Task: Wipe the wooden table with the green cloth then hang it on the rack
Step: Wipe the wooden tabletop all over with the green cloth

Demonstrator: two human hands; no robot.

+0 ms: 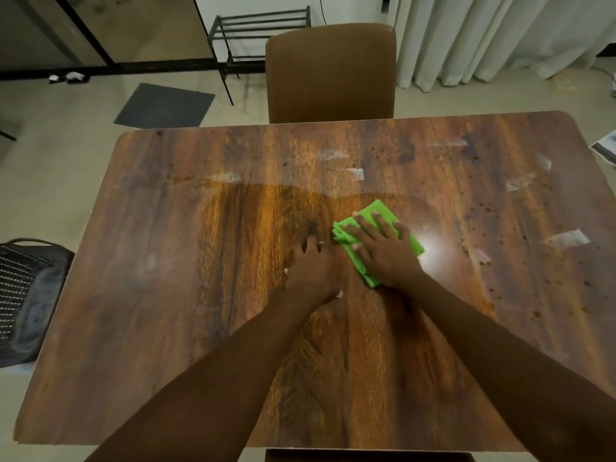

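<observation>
The wiping is judged to be under way and not finished. The green cloth [378, 240], folded into a pad, lies near the middle of the wooden table [200, 261] and is pressed flat under the right hand [383, 248]. Around and to the left of it the wood looks darker and glossier, as if damp, with a curved edge to that patch across the middle of the top. Dark spots are scattered over the right side of the table, and pale smears (possibly tape residue, though the view is too soft to be sure) are seen along the far half, so much of the surface appears to be left. The hanging step is not yet begun: the black rack [263, 35] stands on the floor beyond the table, beside the brown chair [330, 75], well apart from the cloth.

The right hand is laid palm down with fingers spread over the cloth, nothing being pinched. The left hand [311, 270] is placed on the bare wood just beside the cloth, fingers loosely curled, nothing held. Both forearms are stretched forward across the near half of the table.
</observation>
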